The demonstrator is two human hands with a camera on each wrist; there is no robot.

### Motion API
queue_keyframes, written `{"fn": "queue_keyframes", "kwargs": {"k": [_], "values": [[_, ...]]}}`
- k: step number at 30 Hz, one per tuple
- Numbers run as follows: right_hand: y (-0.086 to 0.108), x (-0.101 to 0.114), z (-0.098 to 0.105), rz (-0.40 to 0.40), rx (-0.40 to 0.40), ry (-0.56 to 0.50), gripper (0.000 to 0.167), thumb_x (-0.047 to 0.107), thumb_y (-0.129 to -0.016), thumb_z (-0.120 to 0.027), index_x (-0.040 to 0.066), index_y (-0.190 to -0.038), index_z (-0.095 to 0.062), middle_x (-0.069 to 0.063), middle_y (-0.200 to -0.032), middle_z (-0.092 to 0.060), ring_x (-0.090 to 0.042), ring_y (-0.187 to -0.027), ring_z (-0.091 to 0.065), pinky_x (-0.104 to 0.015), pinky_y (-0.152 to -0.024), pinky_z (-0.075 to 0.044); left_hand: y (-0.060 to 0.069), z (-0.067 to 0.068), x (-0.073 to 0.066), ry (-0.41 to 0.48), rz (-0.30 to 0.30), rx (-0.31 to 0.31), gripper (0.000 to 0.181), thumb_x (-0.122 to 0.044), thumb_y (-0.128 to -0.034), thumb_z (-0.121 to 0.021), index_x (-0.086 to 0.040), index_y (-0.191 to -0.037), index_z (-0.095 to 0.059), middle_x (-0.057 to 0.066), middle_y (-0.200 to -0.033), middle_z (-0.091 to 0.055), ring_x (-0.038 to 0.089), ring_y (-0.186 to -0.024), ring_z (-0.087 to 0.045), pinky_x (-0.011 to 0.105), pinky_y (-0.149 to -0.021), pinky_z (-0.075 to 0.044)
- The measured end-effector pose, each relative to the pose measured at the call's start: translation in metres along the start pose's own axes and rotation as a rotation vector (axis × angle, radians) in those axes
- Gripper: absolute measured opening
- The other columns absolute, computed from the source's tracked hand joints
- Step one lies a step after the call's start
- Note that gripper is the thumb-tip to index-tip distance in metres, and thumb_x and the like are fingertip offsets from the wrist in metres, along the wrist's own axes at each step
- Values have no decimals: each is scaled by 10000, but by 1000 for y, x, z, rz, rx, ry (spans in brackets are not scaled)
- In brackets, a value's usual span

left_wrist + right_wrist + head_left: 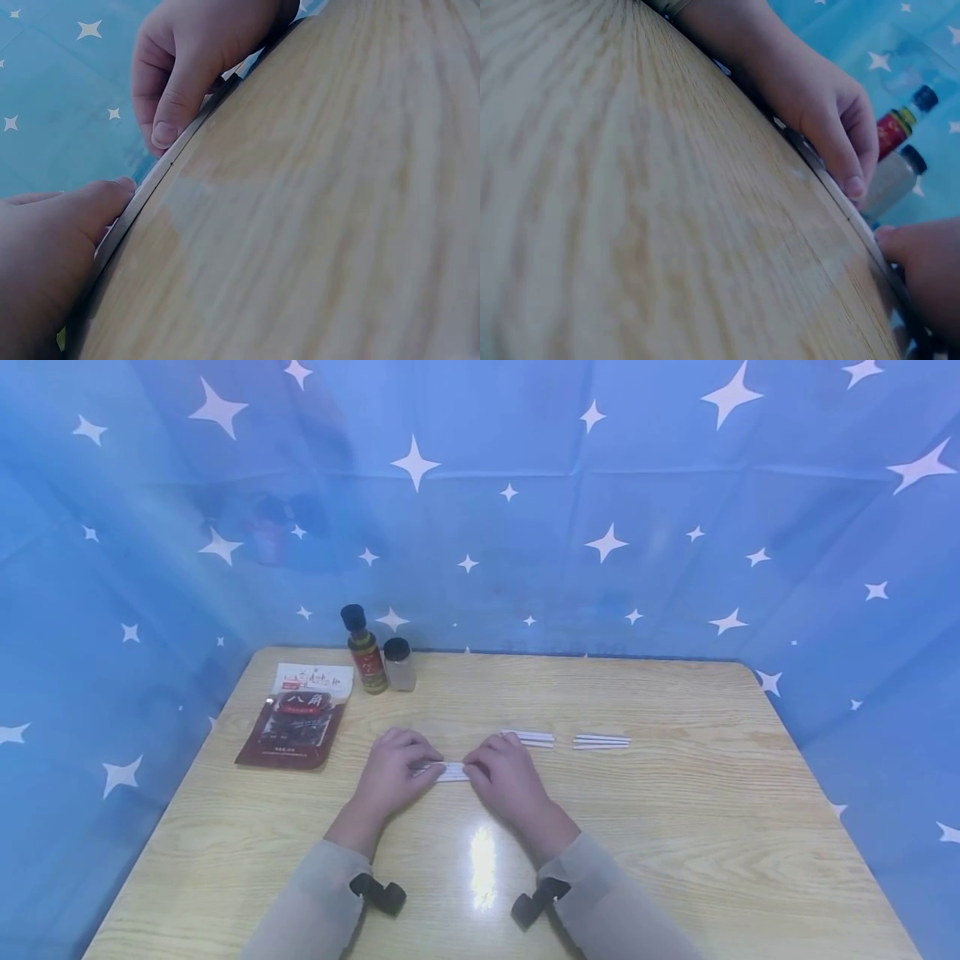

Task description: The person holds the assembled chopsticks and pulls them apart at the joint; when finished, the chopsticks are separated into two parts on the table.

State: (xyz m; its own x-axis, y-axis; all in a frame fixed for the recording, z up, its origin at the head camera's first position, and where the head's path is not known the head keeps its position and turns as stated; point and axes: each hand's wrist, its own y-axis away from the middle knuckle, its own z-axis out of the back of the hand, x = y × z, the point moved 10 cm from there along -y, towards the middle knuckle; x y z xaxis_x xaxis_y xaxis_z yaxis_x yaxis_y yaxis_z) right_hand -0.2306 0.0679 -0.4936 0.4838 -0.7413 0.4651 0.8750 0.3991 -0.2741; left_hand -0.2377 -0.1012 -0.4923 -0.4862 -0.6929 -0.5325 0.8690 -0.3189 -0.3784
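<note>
Both hands (393, 768) (512, 777) in pinch grips on slim, straight white sticks (453, 772), glossy wood-grain tabletop (697, 810) beneath.

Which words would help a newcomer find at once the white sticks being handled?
On the wooden table, find the left hand and right hand, close together near its middle. The white sticks lie grouped between them. A second group and a third group lie farther back, to the right; only this group is touched by both hands.
</note>
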Motion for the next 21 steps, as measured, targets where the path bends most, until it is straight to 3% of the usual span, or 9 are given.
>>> {"fn": "queue_keyframes", "kwargs": {"k": [8,15,21], "values": [[0,-5,-3,-93,36,-71,70,276,-1009,-742,216,-1030,-772,114,-1032,-661,-142,-998,-505,-363,-948,-440,0,-1,1,-2,9,1,146,-339,-896,-869,-232,-988,-833,-80,-1052,-727,179,-1067,-596,444,-1021,-445],[1,-7,-6,-84,35,-34,131,278,-1069,-626,203,-1042,-730,109,-1045,-637,-135,-999,-487,-367,-972,-434,-1,3,-4,1,-27,-28,146,-324,-898,-874,-216,-989,-837,-84,-1003,-734,167,-1006,-604,427,-1015,-450],[2,-7,-1,-93,8,-100,161,300,-1083,-589,196,-1072,-712,119,-1034,-628,-115,-988,-503,-350,-915,-489,0,7,-12,5,-69,-71,165,-326,-909,-870,-204,-1016,-840,-77,-956,-751,162,-951,-641,411,-948,-507]]}}
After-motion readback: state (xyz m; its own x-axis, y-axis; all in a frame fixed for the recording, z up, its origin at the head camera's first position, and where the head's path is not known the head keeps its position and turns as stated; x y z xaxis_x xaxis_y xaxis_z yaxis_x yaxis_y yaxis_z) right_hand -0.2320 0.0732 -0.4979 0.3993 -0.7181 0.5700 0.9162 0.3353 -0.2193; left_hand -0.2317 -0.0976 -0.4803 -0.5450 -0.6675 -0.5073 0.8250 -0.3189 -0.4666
